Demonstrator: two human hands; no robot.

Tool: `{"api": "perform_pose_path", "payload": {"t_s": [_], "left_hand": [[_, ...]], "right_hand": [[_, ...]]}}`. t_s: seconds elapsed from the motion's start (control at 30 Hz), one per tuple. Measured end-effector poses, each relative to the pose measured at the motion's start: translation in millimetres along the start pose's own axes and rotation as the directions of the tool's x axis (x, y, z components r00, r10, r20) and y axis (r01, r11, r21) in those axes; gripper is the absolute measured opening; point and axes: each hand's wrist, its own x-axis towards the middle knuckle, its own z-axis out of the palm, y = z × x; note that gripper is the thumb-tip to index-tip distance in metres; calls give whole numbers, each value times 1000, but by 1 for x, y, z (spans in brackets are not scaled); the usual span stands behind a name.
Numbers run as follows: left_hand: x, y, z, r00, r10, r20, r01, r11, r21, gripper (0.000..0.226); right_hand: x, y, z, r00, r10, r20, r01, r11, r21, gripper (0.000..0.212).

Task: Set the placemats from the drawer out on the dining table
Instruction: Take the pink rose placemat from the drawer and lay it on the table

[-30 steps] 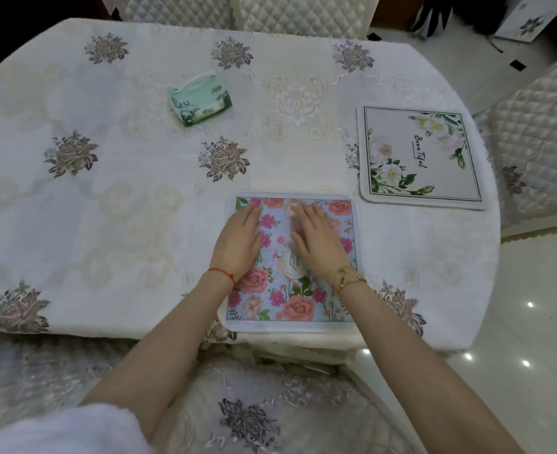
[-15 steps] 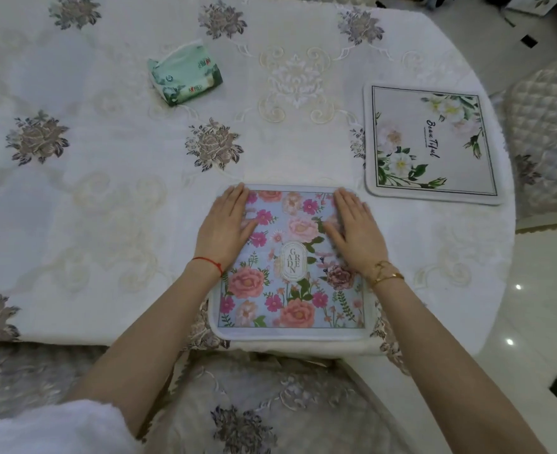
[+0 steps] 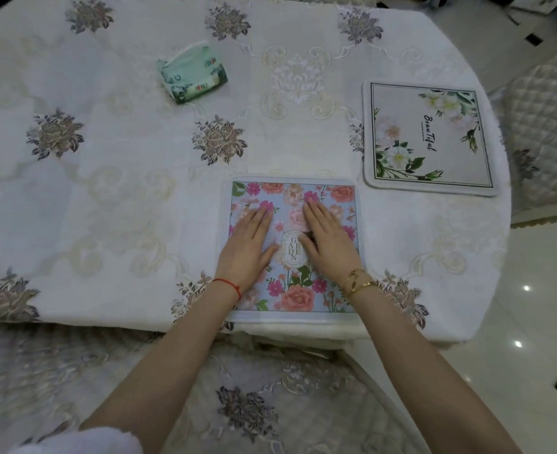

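A blue placemat [image 3: 332, 298] printed with pink flowers lies flat at the near edge of the dining table [image 3: 133, 198], which wears a white embroidered cloth. My left hand [image 3: 249, 242] and my right hand [image 3: 328, 239] both rest flat on this mat, fingers straight, on either side of its oval label. A second placemat [image 3: 429, 139], pale with white flowers and a dark border line, lies flat to the right, farther back.
A green tissue pack [image 3: 192, 72] sits on the cloth at the back left. A chair seat [image 3: 270, 398] with a matching cover stands just below the table edge. A quilted chair [image 3: 545, 126] is at the right, with glossy floor [image 3: 532, 290] beyond.
My hands slid apart to the mat's sides half a second ago and have come back toward its middle. The mat stays in place.
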Motion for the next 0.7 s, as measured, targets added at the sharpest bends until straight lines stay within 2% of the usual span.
{"api": "perform_pose_path", "payload": {"t_s": [0.2,0.33,0.4,0.53,0.7], "left_hand": [[-35,-28,-12,997,-72,-34,74,996,49,65],[-62,-31,-21,989,-142,-50,141,990,-7,65],[-79,-22,-19,992,-110,-57,109,994,-19,61],[-93,19,0,1000,10,9,-10,999,35,62],[-102,26,13,995,-77,70,72,995,62,68]], "right_hand": [[-52,37,-12,996,83,-19,-84,995,-58,62],[-78,39,-13,982,180,-62,-183,983,-30,61],[-89,22,-12,986,148,-82,-150,989,-17,60],[-96,-28,8,1000,-2,19,2,1000,-11,62],[-111,-21,19,999,12,49,-10,1000,-24,64]]}}
